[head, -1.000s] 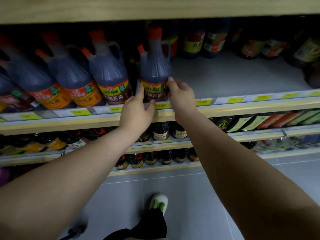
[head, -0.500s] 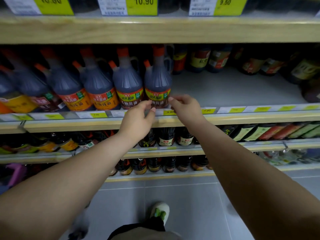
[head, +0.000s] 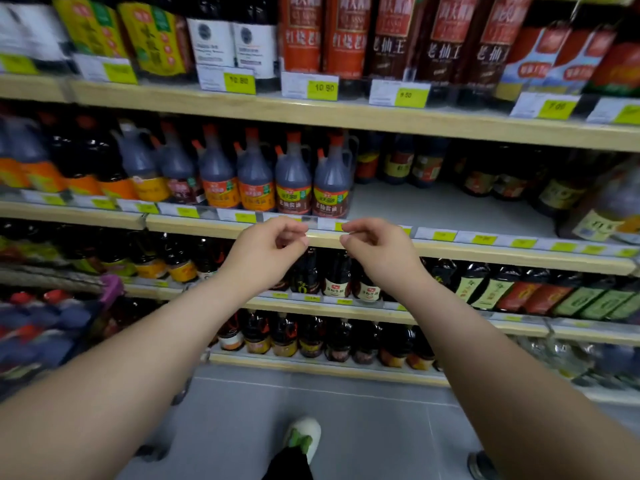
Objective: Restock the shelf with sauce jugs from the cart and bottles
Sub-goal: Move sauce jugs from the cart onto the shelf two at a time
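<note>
A row of dark sauce jugs with orange caps stands on the middle shelf (head: 485, 251). The rightmost jug (head: 330, 183), with a yellow and red label, stands upright at the shelf's front edge beside another like it (head: 293, 181). My left hand (head: 266, 251) and my right hand (head: 377, 251) hover just below and in front of that jug, a hand's width apart. Both have loosely curled fingers, hold nothing and touch no jug.
To the right of the jug row lies a bare stretch of shelf (head: 433, 206), with bottles behind it. Full shelves of bottles run above and below. At the left edge a blurred cart (head: 52, 327) holds red-capped jugs. My shoe (head: 303, 436) stands on the grey floor.
Both hands have let go of the rightmost jug and drawn back from it, down to the shelf's front edge. The camera has pulled back and tilted up, showing the upper shelf.
</note>
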